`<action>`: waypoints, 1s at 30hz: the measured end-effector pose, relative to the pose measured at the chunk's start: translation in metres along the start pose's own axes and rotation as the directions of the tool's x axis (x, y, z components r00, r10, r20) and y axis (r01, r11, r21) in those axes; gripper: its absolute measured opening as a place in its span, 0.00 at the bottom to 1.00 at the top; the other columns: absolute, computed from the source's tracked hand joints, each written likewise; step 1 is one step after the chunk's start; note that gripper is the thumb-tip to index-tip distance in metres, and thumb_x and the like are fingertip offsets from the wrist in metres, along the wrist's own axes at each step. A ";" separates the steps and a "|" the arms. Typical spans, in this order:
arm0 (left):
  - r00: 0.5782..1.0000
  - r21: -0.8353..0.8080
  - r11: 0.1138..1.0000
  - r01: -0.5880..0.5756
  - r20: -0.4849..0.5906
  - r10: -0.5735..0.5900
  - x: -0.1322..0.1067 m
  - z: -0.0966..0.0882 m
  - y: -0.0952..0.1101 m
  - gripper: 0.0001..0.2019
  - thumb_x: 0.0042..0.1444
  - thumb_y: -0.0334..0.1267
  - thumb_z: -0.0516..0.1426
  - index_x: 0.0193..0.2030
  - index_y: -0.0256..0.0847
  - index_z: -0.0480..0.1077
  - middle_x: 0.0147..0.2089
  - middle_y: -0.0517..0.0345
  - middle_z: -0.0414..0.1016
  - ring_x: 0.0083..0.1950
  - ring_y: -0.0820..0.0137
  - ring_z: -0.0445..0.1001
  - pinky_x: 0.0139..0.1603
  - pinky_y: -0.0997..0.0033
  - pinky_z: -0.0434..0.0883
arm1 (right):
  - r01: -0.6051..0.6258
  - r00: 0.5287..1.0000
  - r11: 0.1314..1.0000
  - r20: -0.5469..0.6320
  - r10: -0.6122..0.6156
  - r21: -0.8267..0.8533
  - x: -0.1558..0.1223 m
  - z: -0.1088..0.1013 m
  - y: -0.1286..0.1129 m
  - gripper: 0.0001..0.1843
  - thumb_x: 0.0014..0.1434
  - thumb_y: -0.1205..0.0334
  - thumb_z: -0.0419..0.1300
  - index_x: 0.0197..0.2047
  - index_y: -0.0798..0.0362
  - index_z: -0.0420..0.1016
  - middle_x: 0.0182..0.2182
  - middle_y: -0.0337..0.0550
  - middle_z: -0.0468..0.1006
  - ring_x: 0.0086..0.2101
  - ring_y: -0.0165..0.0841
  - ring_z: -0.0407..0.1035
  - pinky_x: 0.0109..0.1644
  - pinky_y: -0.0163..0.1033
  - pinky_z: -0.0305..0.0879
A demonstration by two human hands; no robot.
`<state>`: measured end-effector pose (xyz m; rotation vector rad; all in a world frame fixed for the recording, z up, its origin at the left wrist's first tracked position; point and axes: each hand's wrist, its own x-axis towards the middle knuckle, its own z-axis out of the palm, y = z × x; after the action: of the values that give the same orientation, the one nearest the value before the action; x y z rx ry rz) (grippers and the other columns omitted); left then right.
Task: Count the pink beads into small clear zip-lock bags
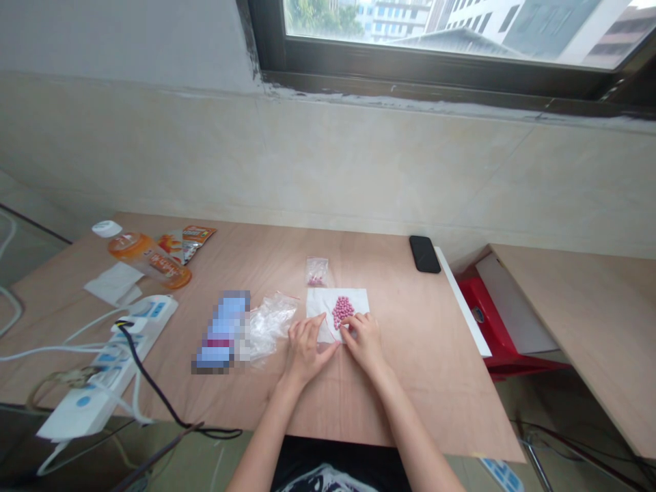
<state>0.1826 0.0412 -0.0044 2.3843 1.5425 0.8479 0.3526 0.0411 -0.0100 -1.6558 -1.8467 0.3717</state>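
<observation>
A small cluster of round pink beads (343,309) lies on a square of white paper (318,298) in front of me. My left hand (306,348) rests at the paper's lower left corner, thumb and fingers spread apart. At the lower right of the beads is my right hand (365,339), its thumb and index finger pinched together at the cluster's edge. Whatever sits between those fingertips is too small to make out. A thin reddish line shows on the paper between the hands. Just beyond the paper is a small clear bag (317,272) with a few pink beads inside.
Left of the hands lie crumpled clear plastic bags (270,324) and a blurred-out phone-shaped thing (223,331). Farther left are a power strip (110,365) with cables, an orange drink bottle (148,258) on its side and a snack packet (197,240). A black phone (425,254) lies back right.
</observation>
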 end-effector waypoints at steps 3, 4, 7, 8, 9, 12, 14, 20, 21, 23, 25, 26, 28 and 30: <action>1.000 0.000 1.000 -0.001 -0.001 0.001 0.000 0.001 0.000 0.26 0.54 0.46 0.57 0.58 0.40 0.59 0.51 0.49 0.72 0.52 0.60 0.68 0.58 0.57 0.56 | 0.009 1.000 1.000 0.008 -0.009 -0.006 0.000 0.001 0.000 0.07 0.59 0.61 0.56 0.35 0.48 0.76 0.33 0.42 0.75 0.35 0.37 0.63 0.40 0.40 0.56; 1.000 -0.001 1.000 -0.002 -0.004 0.002 0.000 0.001 0.000 0.27 0.54 0.46 0.57 0.58 0.40 0.59 0.51 0.49 0.72 0.52 0.60 0.68 0.58 0.57 0.56 | 0.012 1.000 1.000 0.013 -0.012 -0.006 0.000 0.001 0.000 0.07 0.59 0.61 0.55 0.35 0.48 0.76 0.33 0.42 0.75 0.35 0.37 0.63 0.40 0.40 0.56; 1.000 -0.005 1.000 -0.005 -0.015 0.005 0.000 0.002 -0.001 0.27 0.54 0.46 0.57 0.58 0.40 0.59 0.51 0.49 0.73 0.52 0.60 0.68 0.57 0.56 0.57 | 0.012 1.000 1.000 0.018 -0.012 -0.005 0.001 0.002 -0.001 0.08 0.59 0.61 0.55 0.35 0.49 0.76 0.33 0.42 0.76 0.36 0.37 0.63 0.40 0.40 0.55; 1.000 -0.010 1.000 -0.006 -0.018 0.006 0.000 0.002 -0.001 0.27 0.54 0.46 0.57 0.58 0.40 0.59 0.51 0.50 0.73 0.52 0.60 0.68 0.57 0.56 0.57 | 0.011 1.000 1.000 0.019 -0.011 -0.006 0.001 0.003 -0.001 0.07 0.59 0.61 0.56 0.35 0.49 0.76 0.33 0.43 0.76 0.36 0.37 0.63 0.41 0.40 0.55; 1.000 -0.016 1.000 -0.007 -0.019 0.007 0.000 0.002 -0.001 0.27 0.53 0.46 0.58 0.58 0.40 0.59 0.51 0.50 0.72 0.51 0.60 0.68 0.57 0.56 0.57 | 0.010 1.000 1.000 0.019 -0.010 -0.008 0.001 0.003 -0.002 0.07 0.60 0.61 0.56 0.35 0.50 0.76 0.33 0.43 0.76 0.36 0.37 0.63 0.41 0.40 0.55; 1.000 -0.031 0.999 -0.009 -0.016 0.008 0.000 0.003 -0.001 0.27 0.53 0.46 0.58 0.58 0.41 0.59 0.51 0.50 0.72 0.51 0.59 0.68 0.56 0.55 0.57 | 0.001 1.000 1.000 0.021 -0.001 -0.009 0.001 0.002 -0.003 0.07 0.60 0.61 0.56 0.34 0.50 0.75 0.33 0.42 0.76 0.35 0.37 0.63 0.41 0.40 0.55; 1.000 -0.030 1.000 -0.010 -0.012 0.010 0.000 0.003 -0.002 0.27 0.53 0.46 0.58 0.58 0.42 0.58 0.52 0.50 0.72 0.51 0.59 0.68 0.56 0.55 0.57 | -0.010 1.000 1.000 0.021 0.010 -0.011 0.001 0.000 -0.003 0.07 0.60 0.61 0.56 0.34 0.50 0.75 0.32 0.42 0.76 0.35 0.37 0.63 0.40 0.40 0.55; 0.999 -0.004 1.000 -0.021 -0.027 0.021 0.000 0.004 -0.003 0.29 0.52 0.46 0.59 0.59 0.41 0.58 0.52 0.50 0.72 0.52 0.60 0.69 0.56 0.57 0.58 | -0.037 0.999 0.999 0.023 0.036 0.038 0.001 -0.002 -0.004 0.07 0.59 0.60 0.57 0.33 0.50 0.74 0.30 0.42 0.75 0.34 0.36 0.63 0.40 0.39 0.55; 0.999 -0.004 1.000 -0.024 -0.024 0.023 0.000 0.004 -0.003 0.29 0.52 0.46 0.59 0.59 0.41 0.58 0.52 0.49 0.72 0.52 0.59 0.69 0.56 0.56 0.58 | -0.044 0.999 0.997 0.027 0.042 0.062 0.001 -0.002 -0.005 0.06 0.59 0.60 0.57 0.33 0.50 0.74 0.29 0.41 0.74 0.33 0.36 0.63 0.40 0.39 0.56; 1.000 -0.012 1.000 -0.024 -0.015 0.024 0.000 0.004 -0.003 0.28 0.52 0.46 0.58 0.59 0.41 0.58 0.52 0.49 0.72 0.52 0.59 0.69 0.56 0.56 0.58 | -0.048 0.998 0.992 0.048 0.042 0.121 0.001 -0.002 -0.007 0.06 0.59 0.60 0.57 0.34 0.50 0.74 0.28 0.40 0.74 0.33 0.35 0.63 0.40 0.39 0.56; 1.000 -0.016 1.000 -0.019 -0.011 0.019 -0.001 0.005 -0.003 0.28 0.52 0.45 0.58 0.59 0.42 0.59 0.52 0.49 0.72 0.52 0.59 0.69 0.56 0.56 0.58 | -0.033 0.996 0.985 0.081 0.019 0.170 0.002 -0.003 -0.009 0.04 0.58 0.61 0.58 0.34 0.50 0.74 0.28 0.40 0.74 0.33 0.35 0.64 0.40 0.38 0.56; 1.000 -0.016 1.000 -0.016 -0.011 0.016 -0.001 0.006 -0.003 0.28 0.52 0.45 0.58 0.59 0.42 0.59 0.51 0.49 0.72 0.52 0.59 0.69 0.56 0.56 0.58 | -0.021 0.995 0.982 0.099 0.003 0.187 0.003 -0.003 -0.011 0.04 0.58 0.61 0.59 0.34 0.50 0.74 0.28 0.39 0.74 0.34 0.34 0.64 0.41 0.38 0.56; 1.000 -0.013 1.000 -0.011 -0.015 0.010 -0.001 0.006 -0.004 0.28 0.51 0.44 0.58 0.59 0.42 0.59 0.51 0.50 0.73 0.51 0.59 0.69 0.55 0.57 0.58 | 0.000 0.991 0.978 0.128 -0.027 0.206 0.004 -0.004 -0.012 0.04 0.58 0.61 0.59 0.34 0.50 0.74 0.29 0.39 0.75 0.34 0.34 0.64 0.41 0.39 0.56; 1.000 -0.017 1.000 -0.008 -0.015 0.007 -0.001 0.007 -0.004 0.29 0.51 0.44 0.59 0.59 0.42 0.59 0.50 0.50 0.73 0.51 0.59 0.69 0.55 0.57 0.58 | 0.005 0.990 0.978 0.137 -0.034 0.206 0.004 -0.005 -0.012 0.04 0.58 0.61 0.58 0.35 0.50 0.75 0.30 0.39 0.75 0.34 0.34 0.64 0.42 0.39 0.56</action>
<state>0.1830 0.0429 -0.0124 2.3784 1.5264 0.8796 0.3465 0.0420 0.0016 -1.5029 -1.8541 0.6631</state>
